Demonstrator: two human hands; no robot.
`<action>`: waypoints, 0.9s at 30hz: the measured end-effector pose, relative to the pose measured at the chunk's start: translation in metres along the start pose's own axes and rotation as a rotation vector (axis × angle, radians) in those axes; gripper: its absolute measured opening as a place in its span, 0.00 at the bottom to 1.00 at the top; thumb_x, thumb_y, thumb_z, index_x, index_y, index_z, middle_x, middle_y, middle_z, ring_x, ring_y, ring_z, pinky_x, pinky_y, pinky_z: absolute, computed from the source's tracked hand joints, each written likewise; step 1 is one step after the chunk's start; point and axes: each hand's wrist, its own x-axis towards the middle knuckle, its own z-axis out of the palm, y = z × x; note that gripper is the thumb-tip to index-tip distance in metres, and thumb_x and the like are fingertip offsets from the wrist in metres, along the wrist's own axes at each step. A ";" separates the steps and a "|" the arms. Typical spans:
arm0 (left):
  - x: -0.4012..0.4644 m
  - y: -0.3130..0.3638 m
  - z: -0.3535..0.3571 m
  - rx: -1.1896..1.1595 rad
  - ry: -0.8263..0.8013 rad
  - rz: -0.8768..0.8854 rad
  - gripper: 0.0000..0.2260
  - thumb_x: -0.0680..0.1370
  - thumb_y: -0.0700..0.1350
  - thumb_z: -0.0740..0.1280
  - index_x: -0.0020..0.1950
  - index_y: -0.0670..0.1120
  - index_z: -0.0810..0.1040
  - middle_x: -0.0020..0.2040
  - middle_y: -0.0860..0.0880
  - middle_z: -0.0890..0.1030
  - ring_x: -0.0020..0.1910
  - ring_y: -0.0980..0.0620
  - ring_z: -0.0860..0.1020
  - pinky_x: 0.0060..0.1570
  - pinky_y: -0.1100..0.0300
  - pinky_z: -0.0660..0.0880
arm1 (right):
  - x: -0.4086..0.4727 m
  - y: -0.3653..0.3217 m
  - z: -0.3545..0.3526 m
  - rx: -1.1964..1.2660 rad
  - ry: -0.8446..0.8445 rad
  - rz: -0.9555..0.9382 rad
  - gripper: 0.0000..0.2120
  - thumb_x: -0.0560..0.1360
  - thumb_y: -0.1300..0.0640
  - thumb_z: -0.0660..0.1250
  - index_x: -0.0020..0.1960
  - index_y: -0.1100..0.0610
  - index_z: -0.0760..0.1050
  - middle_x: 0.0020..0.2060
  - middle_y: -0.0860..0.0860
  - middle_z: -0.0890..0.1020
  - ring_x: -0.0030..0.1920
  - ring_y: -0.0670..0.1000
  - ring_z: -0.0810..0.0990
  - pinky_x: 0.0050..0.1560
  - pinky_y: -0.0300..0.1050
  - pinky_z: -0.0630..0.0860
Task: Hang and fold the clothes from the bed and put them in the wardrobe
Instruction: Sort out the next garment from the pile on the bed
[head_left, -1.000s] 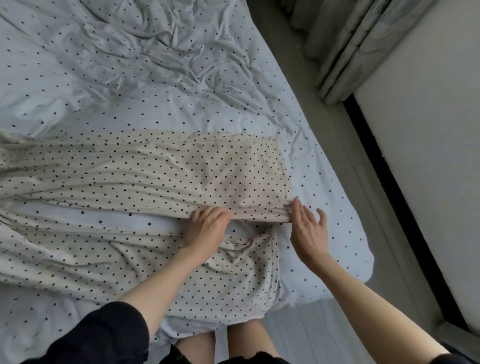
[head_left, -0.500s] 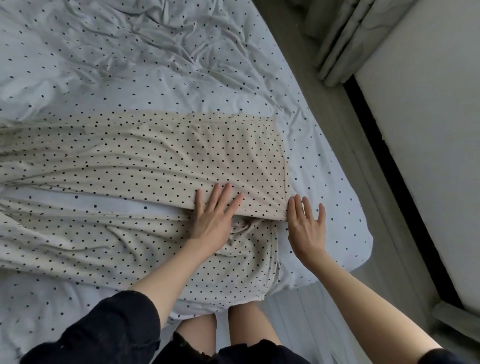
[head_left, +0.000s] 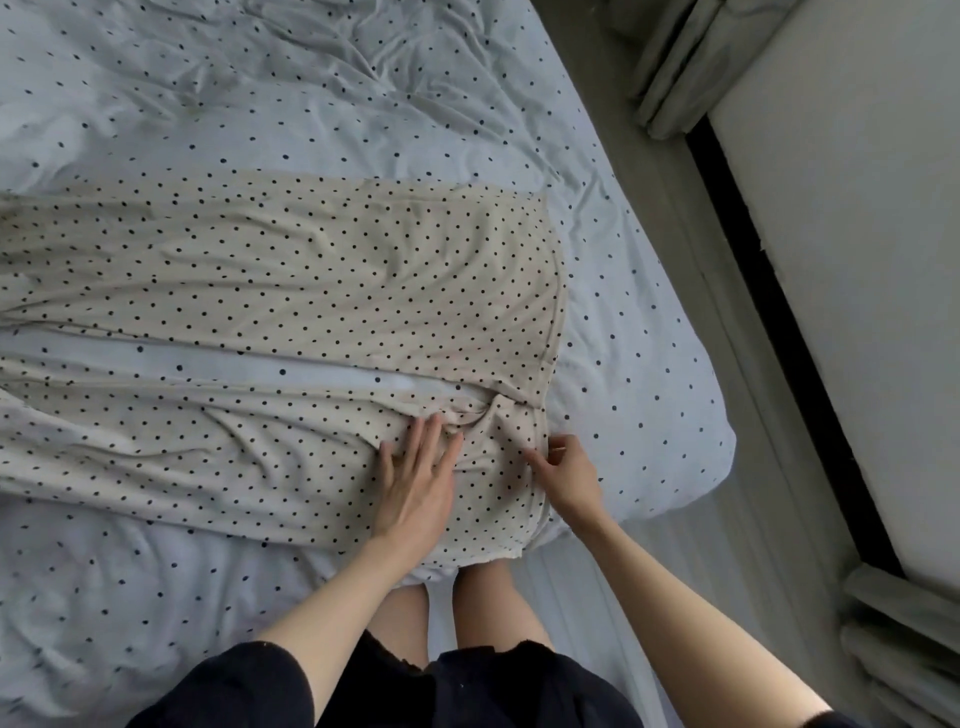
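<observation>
Now that both hands have dropped from the upper leg's edge, the left hand (head_left: 415, 483) presses flat-fingered on the dotted trousers (head_left: 291, 291); the right hand (head_left: 563, 478) pinches the bunched waistband beside its fingertips, suggesting smoothing before folding.

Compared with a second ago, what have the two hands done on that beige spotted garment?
Both hands came nearer the person, off the upper panel's edge. The left hand opened from a curled grip and now lies flat on the beige spotted garment. The right hand went from flat fingers to pinching the garment's right edge. The garment stays spread on the bed sheet.
</observation>
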 end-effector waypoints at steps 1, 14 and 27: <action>-0.002 -0.002 0.005 0.032 -0.058 -0.004 0.29 0.82 0.46 0.55 0.77 0.50 0.42 0.76 0.44 0.35 0.75 0.42 0.37 0.71 0.35 0.45 | 0.001 0.001 0.004 0.024 -0.019 0.016 0.13 0.75 0.48 0.66 0.52 0.57 0.72 0.43 0.49 0.79 0.48 0.53 0.79 0.54 0.55 0.75; 0.002 0.000 0.014 -0.141 -0.106 0.044 0.26 0.80 0.42 0.55 0.77 0.52 0.51 0.78 0.48 0.45 0.76 0.49 0.40 0.73 0.47 0.41 | -0.003 0.017 -0.007 -0.279 0.339 -0.090 0.09 0.79 0.55 0.58 0.54 0.59 0.71 0.51 0.53 0.77 0.52 0.57 0.75 0.55 0.51 0.66; -0.101 -0.164 -0.031 -0.315 0.305 -0.238 0.21 0.79 0.36 0.59 0.73 0.45 0.65 0.76 0.45 0.57 0.76 0.48 0.52 0.75 0.55 0.46 | -0.078 -0.084 0.145 -0.665 0.007 -0.655 0.23 0.80 0.54 0.57 0.73 0.55 0.58 0.71 0.54 0.67 0.68 0.56 0.67 0.65 0.53 0.67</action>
